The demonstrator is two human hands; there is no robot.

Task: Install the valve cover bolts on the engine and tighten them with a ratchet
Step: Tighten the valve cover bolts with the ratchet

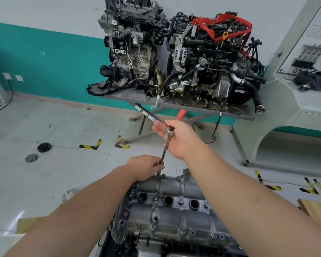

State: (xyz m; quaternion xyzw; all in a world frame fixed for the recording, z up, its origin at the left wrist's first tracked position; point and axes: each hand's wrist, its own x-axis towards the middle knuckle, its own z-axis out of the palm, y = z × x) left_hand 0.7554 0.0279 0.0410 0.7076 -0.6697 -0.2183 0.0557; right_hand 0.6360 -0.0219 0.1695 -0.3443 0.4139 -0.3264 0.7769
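1. Two round discs (44,147) lie on floor, far left.
2. Left hand (146,166) pinches lower end of extension bar (165,149) just above far edge of valve cover (167,206).
3. Extension tip sits on a bolt (158,173) at cover's far rim; more bolts seated along cover.
4. Right hand (178,138) grips ratchet (174,125) at its head, red handle pointing up and away.
5. Behind, two engines (208,58) stand on metal table (235,113).
6. White training bench (304,102) far right.
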